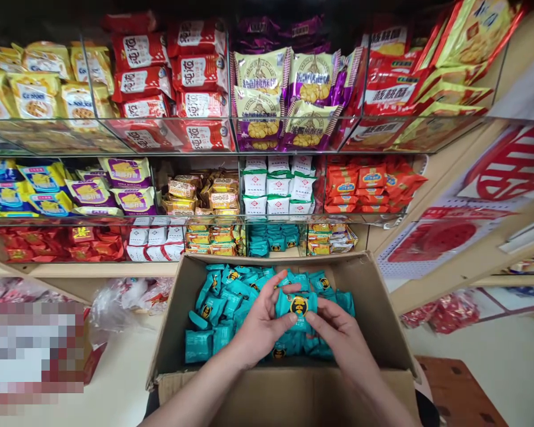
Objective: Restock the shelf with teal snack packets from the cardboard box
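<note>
Both hands hold a small teal snack packet [297,306] with a round black and yellow emblem facing me. My left hand [264,317] grips its left side, thumb across the front. My right hand [336,326] pinches its right edge between thumb and fingers. Whether more than one packet is held, I cannot tell. Below the hands, an open cardboard box [165,332] contains many loose teal packets [199,346] of the same kind. The hands cover part of the pile.
Shelves with clear dividers rise behind the box. Their lowest row has a compartment of teal packets [273,238], between yellow-green packets [213,238] and mixed yellow packets [331,240]. Red packets [200,71] fill higher bins. A brown stool-like surface [465,391] stands at right; plastic bags [122,299] lie left.
</note>
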A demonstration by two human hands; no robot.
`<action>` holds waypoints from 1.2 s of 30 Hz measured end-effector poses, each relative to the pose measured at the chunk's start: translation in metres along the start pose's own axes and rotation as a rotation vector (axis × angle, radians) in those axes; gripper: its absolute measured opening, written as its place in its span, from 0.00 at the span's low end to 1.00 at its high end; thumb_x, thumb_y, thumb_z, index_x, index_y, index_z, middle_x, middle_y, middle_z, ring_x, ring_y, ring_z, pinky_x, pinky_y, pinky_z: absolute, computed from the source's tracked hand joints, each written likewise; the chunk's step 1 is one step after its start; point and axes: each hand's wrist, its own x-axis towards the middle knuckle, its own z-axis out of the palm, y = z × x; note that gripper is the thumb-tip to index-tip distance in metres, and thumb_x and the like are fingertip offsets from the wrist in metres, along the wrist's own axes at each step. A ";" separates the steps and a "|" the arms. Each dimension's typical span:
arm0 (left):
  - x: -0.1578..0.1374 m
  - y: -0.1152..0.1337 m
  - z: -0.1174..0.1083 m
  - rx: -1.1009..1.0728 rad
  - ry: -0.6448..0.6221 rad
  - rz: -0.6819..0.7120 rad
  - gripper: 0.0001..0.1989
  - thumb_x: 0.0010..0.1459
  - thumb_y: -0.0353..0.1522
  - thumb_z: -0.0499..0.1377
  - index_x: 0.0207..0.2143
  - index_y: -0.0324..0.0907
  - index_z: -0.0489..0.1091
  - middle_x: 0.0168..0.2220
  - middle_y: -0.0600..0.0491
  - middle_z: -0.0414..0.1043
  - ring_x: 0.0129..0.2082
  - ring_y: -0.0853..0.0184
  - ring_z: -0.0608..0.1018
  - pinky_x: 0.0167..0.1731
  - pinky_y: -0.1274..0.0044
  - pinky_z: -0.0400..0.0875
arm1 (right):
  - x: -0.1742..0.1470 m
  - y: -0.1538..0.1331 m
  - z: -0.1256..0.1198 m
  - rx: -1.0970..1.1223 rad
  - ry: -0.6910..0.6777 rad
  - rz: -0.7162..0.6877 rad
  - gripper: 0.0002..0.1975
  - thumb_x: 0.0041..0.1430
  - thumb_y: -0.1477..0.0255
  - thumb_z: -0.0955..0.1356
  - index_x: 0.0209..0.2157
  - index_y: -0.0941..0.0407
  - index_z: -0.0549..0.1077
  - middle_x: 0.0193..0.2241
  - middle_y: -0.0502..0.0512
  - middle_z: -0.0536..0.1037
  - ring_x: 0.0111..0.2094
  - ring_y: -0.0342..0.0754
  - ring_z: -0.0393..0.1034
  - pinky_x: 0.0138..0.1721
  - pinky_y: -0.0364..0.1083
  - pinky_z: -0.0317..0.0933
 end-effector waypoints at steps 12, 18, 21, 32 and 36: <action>-0.002 0.004 -0.024 0.707 0.165 0.166 0.21 0.51 0.37 0.58 0.48 0.44 0.61 0.50 0.48 0.65 0.50 0.62 0.67 0.49 0.70 0.61 | 0.006 0.006 0.000 -0.037 0.191 -0.138 0.20 0.46 0.61 0.70 0.39 0.55 0.65 0.32 0.53 0.74 0.31 0.48 0.70 0.34 0.47 0.66; 0.036 0.084 -0.133 1.721 0.402 0.151 0.18 0.59 0.40 0.44 0.40 0.40 0.68 0.42 0.46 0.70 0.46 0.60 0.69 0.48 0.70 0.60 | 0.062 -0.061 -0.026 -0.750 0.257 -0.708 0.18 0.53 0.64 0.65 0.45 0.55 0.64 0.40 0.58 0.71 0.39 0.50 0.68 0.38 0.48 0.63; 0.053 0.093 -0.168 1.816 0.403 -0.198 0.24 0.60 0.44 0.38 0.35 0.41 0.70 0.33 0.46 0.73 0.37 0.60 0.74 0.36 0.73 0.65 | 0.105 -0.081 -0.016 -1.209 -0.016 -0.775 0.18 0.58 0.68 0.60 0.50 0.58 0.61 0.45 0.61 0.69 0.47 0.52 0.63 0.45 0.49 0.59; 0.054 0.082 -0.177 1.805 0.449 -0.259 0.22 0.57 0.42 0.40 0.31 0.44 0.71 0.31 0.48 0.74 0.35 0.59 0.75 0.31 0.74 0.65 | 0.254 -0.037 0.035 -1.914 -0.577 -0.198 0.13 0.54 0.72 0.66 0.42 0.60 0.67 0.37 0.57 0.72 0.38 0.47 0.68 0.38 0.48 0.61; 0.053 0.081 -0.178 1.788 0.453 -0.261 0.22 0.56 0.41 0.40 0.29 0.44 0.71 0.30 0.48 0.74 0.33 0.58 0.76 0.30 0.72 0.66 | 0.281 -0.016 0.044 -1.955 -0.702 -0.210 0.11 0.55 0.71 0.66 0.40 0.59 0.68 0.39 0.54 0.71 0.39 0.46 0.67 0.40 0.49 0.61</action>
